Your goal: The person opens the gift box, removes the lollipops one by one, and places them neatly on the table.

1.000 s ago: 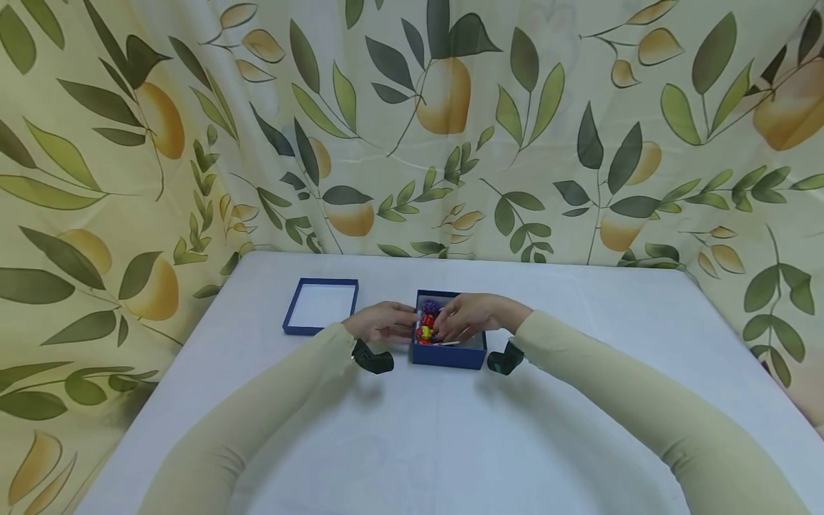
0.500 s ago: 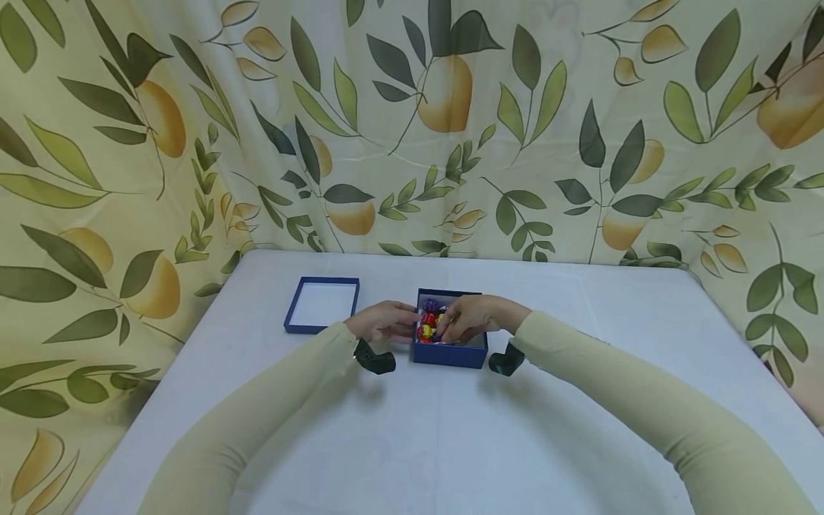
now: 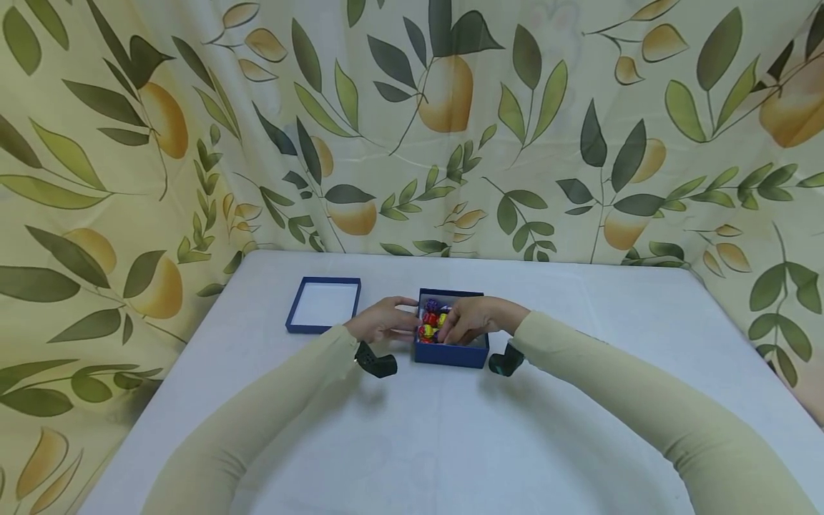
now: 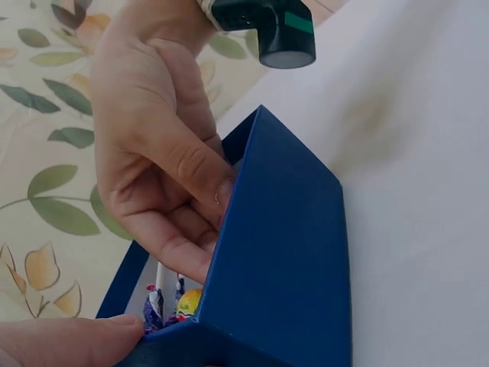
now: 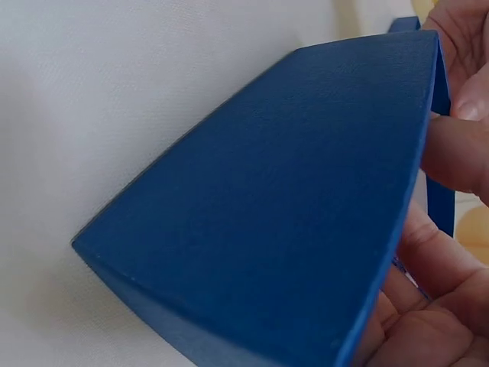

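Observation:
An open blue box [image 3: 450, 355] stands on the table, holding several lollipops [image 3: 428, 331] in red, yellow and purple wrappers. My left hand [image 3: 384, 320] is at the box's left side, its fairly straight fingers touching the wall. In the left wrist view one fingertip [image 4: 114, 329] of it rests on the rim. My right hand [image 3: 479, 320] reaches over the right side into the box, fingers bent down among the lollipops. The blue front wall [image 4: 283, 229] hides its fingertips, so whether they pinch a lollipop is not visible. White sticks and a yellow wrapper [image 4: 188, 303] show beside them.
The blue-rimmed lid [image 3: 307, 329], white inside, lies left of the box on the white tablecloth [image 3: 425, 436]. A curtain printed with leaves and fruit [image 3: 412, 179] hangs behind the table's far edge. A dark camera sits on each wrist.
A white stick seen near my right fingers a second ago is now out of sight. The right hand has shifted slightly, uncovering more wrappers. My left hand stays by the box.

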`<state>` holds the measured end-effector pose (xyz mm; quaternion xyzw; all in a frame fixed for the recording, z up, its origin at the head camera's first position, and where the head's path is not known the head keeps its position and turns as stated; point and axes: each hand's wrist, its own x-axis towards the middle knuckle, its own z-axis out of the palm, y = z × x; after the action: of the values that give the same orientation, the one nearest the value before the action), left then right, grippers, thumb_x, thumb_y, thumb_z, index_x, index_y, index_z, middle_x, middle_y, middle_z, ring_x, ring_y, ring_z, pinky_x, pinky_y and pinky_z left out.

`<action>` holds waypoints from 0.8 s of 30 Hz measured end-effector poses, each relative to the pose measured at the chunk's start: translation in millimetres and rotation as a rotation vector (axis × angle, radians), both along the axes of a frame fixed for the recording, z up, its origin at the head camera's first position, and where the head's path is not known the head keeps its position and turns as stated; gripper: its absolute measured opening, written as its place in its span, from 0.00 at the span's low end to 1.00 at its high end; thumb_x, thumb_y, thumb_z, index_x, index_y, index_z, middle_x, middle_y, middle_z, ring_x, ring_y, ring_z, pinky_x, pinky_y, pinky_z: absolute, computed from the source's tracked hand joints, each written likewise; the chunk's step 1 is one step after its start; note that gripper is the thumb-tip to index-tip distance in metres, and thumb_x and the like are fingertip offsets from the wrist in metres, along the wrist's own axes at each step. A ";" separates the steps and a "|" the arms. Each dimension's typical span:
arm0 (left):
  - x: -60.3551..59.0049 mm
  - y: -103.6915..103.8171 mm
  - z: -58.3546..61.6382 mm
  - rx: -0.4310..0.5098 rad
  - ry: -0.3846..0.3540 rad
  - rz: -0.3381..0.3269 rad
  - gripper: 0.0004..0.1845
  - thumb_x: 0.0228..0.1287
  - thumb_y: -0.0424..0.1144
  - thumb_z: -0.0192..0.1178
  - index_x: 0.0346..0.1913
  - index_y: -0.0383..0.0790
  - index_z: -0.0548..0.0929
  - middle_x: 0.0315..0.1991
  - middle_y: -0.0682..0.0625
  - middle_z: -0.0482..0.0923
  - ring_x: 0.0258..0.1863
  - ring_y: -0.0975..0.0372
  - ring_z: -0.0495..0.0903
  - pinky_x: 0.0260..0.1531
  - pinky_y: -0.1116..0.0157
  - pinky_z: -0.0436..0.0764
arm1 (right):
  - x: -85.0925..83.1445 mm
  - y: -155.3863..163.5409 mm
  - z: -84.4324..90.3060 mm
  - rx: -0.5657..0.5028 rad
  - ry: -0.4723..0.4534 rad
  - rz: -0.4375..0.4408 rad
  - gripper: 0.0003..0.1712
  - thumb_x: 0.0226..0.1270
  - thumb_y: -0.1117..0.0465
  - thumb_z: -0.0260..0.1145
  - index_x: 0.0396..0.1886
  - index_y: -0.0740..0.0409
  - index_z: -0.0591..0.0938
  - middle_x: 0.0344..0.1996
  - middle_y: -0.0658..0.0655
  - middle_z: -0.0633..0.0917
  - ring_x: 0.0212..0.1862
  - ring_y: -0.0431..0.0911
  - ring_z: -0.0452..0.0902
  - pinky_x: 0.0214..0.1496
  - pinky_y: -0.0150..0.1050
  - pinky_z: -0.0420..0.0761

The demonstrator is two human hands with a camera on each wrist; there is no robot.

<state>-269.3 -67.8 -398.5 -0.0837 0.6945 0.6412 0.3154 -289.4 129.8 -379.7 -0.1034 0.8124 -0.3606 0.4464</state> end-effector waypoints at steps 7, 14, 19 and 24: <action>2.1 -0.2 -1.7 0.023 0.024 0.031 0.33 0.61 0.25 0.58 0.69 0.40 0.62 0.65 0.37 0.65 0.60 0.47 0.73 0.58 0.54 0.77 | -1.1 0.5 3.9 -0.021 -0.026 0.032 0.14 0.62 0.70 0.61 0.47 0.72 0.80 0.33 0.50 0.84 0.32 0.41 0.75 0.42 0.30 0.82; 1.8 -1.2 -4.2 0.017 0.022 0.022 0.32 0.63 0.27 0.57 0.69 0.41 0.62 0.64 0.37 0.67 0.58 0.47 0.74 0.58 0.54 0.77 | -2.8 -1.2 1.6 -0.011 -0.024 0.074 0.13 0.61 0.70 0.60 0.45 0.70 0.81 0.30 0.49 0.83 0.31 0.40 0.72 0.37 0.28 0.79; 2.1 -0.2 -5.0 0.019 0.016 0.022 0.31 0.63 0.27 0.57 0.69 0.41 0.62 0.62 0.36 0.69 0.58 0.48 0.75 0.57 0.55 0.78 | -3.6 -5.0 -2.1 0.038 0.016 0.066 0.11 0.61 0.69 0.62 0.43 0.68 0.83 0.29 0.50 0.82 0.30 0.41 0.71 0.34 0.28 0.77; 2.2 0.0 -4.4 0.018 0.005 0.030 0.31 0.63 0.27 0.56 0.69 0.40 0.63 0.62 0.36 0.70 0.58 0.48 0.75 0.57 0.56 0.78 | -2.1 -9.1 -4.0 0.096 0.082 0.043 0.08 0.62 0.68 0.63 0.39 0.65 0.85 0.30 0.51 0.83 0.30 0.41 0.72 0.34 0.28 0.79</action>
<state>-267.1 -67.8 -402.9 -0.0898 0.6880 0.6525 0.3048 -291.5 120.7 -383.7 -0.1143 0.8440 -0.3070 0.4248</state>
